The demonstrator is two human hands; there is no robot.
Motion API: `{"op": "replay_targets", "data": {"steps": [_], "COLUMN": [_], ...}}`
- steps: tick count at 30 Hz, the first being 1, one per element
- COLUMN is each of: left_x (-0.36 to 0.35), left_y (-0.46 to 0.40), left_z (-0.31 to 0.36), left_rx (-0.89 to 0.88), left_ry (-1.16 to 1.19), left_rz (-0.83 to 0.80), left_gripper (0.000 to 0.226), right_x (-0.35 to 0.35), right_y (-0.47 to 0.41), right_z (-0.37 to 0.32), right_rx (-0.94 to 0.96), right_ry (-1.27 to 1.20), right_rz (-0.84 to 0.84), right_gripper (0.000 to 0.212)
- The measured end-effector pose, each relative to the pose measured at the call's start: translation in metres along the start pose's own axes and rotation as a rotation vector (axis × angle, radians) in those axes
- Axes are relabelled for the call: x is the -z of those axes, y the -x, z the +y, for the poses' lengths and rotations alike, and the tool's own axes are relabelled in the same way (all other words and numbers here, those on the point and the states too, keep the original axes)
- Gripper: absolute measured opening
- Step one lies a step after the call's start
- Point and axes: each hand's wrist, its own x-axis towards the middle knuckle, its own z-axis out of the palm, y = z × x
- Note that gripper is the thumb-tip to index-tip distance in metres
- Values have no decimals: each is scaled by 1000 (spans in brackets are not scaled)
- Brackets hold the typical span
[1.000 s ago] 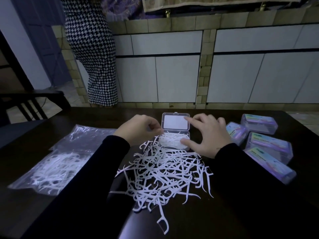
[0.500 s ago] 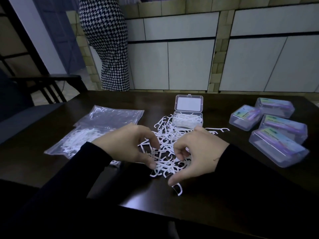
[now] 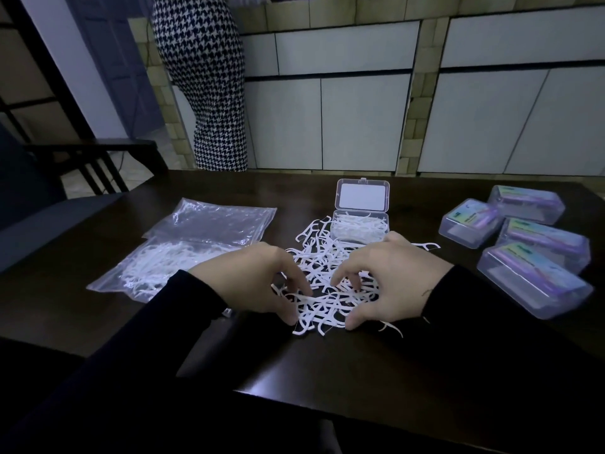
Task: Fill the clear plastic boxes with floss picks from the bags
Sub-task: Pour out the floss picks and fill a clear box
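The room is dim, so small things are hard to make out. The near edge of the pile of floss picks point(image 3: 330, 276) is partly hidden by both hands. The picks in the pile are too many and too tangled to be counted. The pile lies on the dark table point(image 3: 327, 371), between the hands and the open box point(image 3: 360, 229).

The left hand point(image 3: 258, 283) is curled over the left side of the pile, with its fingers bent down onto the picks. The right hand point(image 3: 393, 283) is curled over the right side the same way. It cannot be told whether any pick is really pinched by either hand.

One open clear box is seen behind the pile. Its lid is tipped up, and white picks are lying inside it.

Four closed boxes point(image 3: 530, 244) are seen on the right, close together. Purple labels are seen on them, but what is inside cannot be told.

Two clear bags are seen on the left. Picks are held in the near bag point(image 3: 154, 267). The far bag point(image 3: 216, 221) looks flat.

A person in a black-and-white checked skirt point(image 3: 206, 77) is cut off at the top.
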Motion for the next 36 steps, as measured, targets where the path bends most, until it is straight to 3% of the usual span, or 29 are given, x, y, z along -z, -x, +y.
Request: {"op": "replay_targets", "data": {"steps": [6,8,11,17,26,30,34,36], "left_x": [-1,-2,-6,-11,-17,-22,-31,-33], "left_y": [-2,-3,-6,-13,-16,-16,-20,-23], "left_z": [0,1,1,-1,0,5,11,15], "left_rx": [-92,-103,-102,-120,-106,-82,-13,-3], "left_ry": [-89,-130,-187,-204,-122,-128,-253,-274], "left_rz": [50,103,135,183,422,428,377,399], "left_gripper": [22,31,9,11,7,9,31,28], "right_x": [-5,-6,-4,-5,3,3,2,1], "right_y": [-4,-5,-5,-6,-2,-1,-1,-1], "right_z": [5,9,14,29,49,54,56,57], "right_rx": [-17,-43,-82,-169,-207,-226,-249,-254], "right_ry": [37,29,31,-31,-198,-194,-187,-183], "right_rz": [54,51,44,76,234,287,293,290], "right_gripper": [25,20,17,8,16,19,18,18]}}
